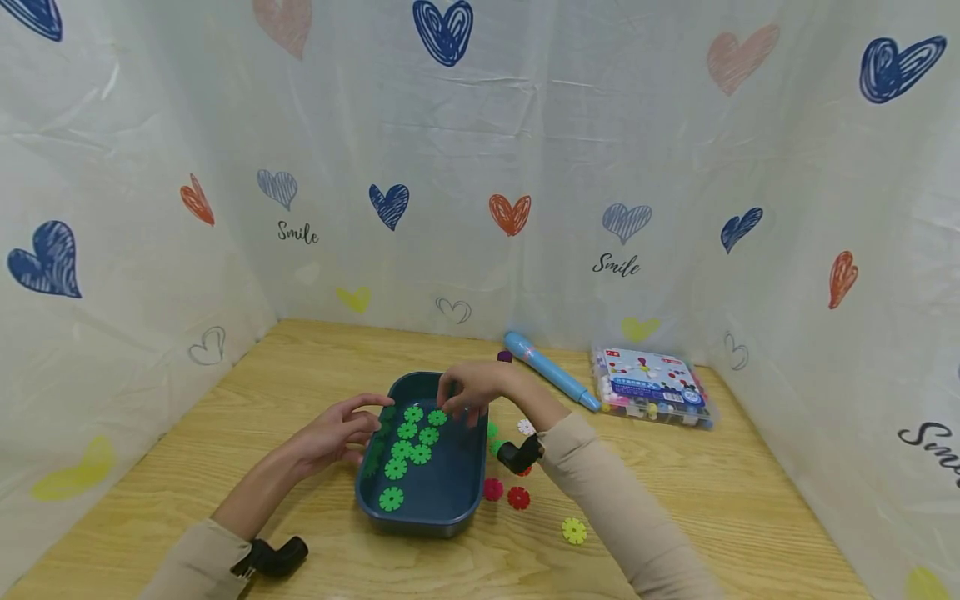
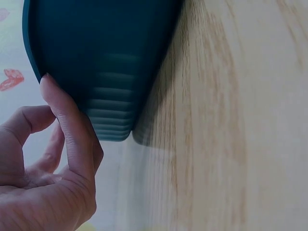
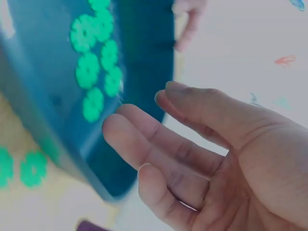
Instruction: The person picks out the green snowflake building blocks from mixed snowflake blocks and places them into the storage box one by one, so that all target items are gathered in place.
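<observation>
A dark blue-green rectangular tray (image 1: 450, 508) with rounded corners sits mid-worktop (image 1: 735, 500), holding flat green gear-shaped discs (image 1: 408, 450) clustered along its left half. The left hand (image 1: 333, 433) rests against the tray's left rim with fingers relaxed, holding nothing. The right hand (image 1: 468, 390) hovers over the far end, fingers loosely spread and empty.

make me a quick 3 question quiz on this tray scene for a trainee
1. True or false: the green discs lie inside the blue tray.
2. Which hand touches the tray's outer wall? A) left hand B) right hand
3. Fill in: the yellow disc lies on the ____, outside the tray.

Key
1. True.
2. A: in the left wrist view a fingertip rests on the tray's side; the right hand hangs over the tray's far end, fingers relaxed, holding nothing.
3. Table.
</observation>
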Tool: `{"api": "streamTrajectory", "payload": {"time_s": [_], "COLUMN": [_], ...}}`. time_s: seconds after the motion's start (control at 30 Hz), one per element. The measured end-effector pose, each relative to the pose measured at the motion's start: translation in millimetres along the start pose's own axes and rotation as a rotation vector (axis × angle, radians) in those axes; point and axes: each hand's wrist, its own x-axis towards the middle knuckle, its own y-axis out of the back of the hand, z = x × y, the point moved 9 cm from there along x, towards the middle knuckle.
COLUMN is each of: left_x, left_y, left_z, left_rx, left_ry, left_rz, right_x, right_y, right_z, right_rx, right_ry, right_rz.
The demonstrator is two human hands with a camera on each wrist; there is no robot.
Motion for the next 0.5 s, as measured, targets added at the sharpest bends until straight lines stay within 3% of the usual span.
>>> {"api": "streamTrajectory", "payload": {"time_s": [0.27, 0.5], "left_x": [-0.8, -0.5], "left_y": [-0.4, 0.1], "left_z": [1.8, 2.1], "left_rx": [0.0, 0.011], "left_ry": [-0.004, -0.006], "left_rz": [-0.002, 0.007], "right_x": [-47, -75], "right_y": [22, 14], "right_z": [15, 39], "right_rx": [-0.045, -0.041], "right_ry": [0.043, 0.053], "right_rz": [0.131, 0.189]}}
